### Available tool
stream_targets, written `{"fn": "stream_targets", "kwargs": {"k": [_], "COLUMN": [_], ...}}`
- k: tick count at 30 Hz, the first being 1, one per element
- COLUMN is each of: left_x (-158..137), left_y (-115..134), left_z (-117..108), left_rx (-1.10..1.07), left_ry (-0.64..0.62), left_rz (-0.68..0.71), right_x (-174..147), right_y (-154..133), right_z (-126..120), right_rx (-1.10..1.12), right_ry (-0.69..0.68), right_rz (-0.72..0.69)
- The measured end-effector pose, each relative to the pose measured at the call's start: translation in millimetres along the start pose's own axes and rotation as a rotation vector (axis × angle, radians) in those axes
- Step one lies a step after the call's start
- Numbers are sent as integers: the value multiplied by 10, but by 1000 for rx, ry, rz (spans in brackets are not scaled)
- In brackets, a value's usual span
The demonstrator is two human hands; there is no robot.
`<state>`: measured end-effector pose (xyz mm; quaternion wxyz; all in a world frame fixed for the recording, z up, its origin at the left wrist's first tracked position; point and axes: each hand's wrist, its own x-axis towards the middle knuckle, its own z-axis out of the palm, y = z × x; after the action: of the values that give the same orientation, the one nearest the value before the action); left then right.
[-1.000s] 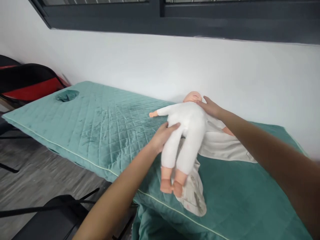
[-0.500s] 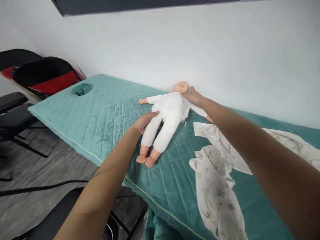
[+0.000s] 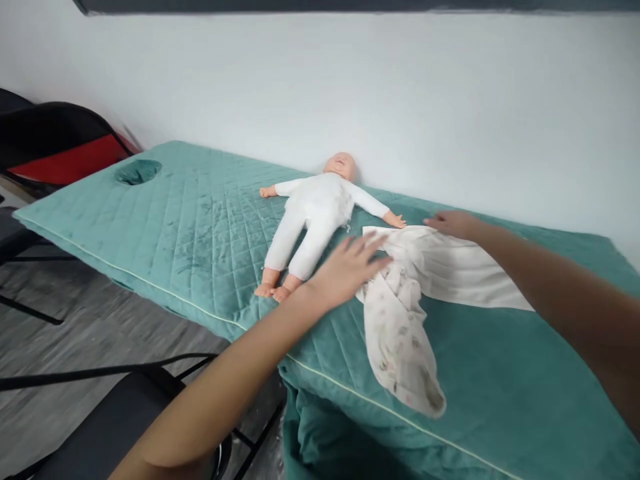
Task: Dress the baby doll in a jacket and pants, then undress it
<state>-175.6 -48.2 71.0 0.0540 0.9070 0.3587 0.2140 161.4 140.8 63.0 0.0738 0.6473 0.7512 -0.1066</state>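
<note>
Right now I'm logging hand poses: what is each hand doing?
Left hand: open, fingers spread, at the edge of the cloth, holding nothing.
Right hand: open, resting on the cloth's far edge.

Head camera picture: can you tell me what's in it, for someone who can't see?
A baby doll in white lies face up on a teal quilted table. Beside it, the person's left hand and right hand reach onto a rumpled cream cloth.
</note>
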Motion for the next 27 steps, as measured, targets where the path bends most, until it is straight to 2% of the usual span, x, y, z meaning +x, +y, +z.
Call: {"fn": "stream_targets", "kwargs": {"k": [2,4,6,8,10,13,16,18,22,24,27], "left_x": [39,96,187,306,442,648,815,890,992,1046,1141], "left_y": [326,535,679,822,987,1237,1418,1500,1670,1793,2011], "left_z": [204,335,371,346,310,296,287,238,33,-63,-108], "left_rx": [50,117,162,183,203,245,325,399,471,433,263], "left_ry": [-113,-195,-233,-203,-136,-40,52,129,368,491,641], "left_rz": [124,125,74,18,-10,49,134,169,194,147,42], "right_x": [-267,-527,-803,-1123,-1498,-2112,-2651,-2910,-3157,-3176,-3145], "right_y": [221,308,280,176,47,-95,-79,32,347,446,408], "right_z": [-59,-148,-243,-332,-403,-461,-447,-407,-294,-216,-44], "right_rx": [-154,-250,-279,-281,-290,-314,-348,-214,232,396,713], "right_ry": [-56,-49,-7,57,128,192,225,250,265,234,187], "right_rz": [-52,-77,-93,-151,-271,-424,-543,-523,-304,-202,-190]}}
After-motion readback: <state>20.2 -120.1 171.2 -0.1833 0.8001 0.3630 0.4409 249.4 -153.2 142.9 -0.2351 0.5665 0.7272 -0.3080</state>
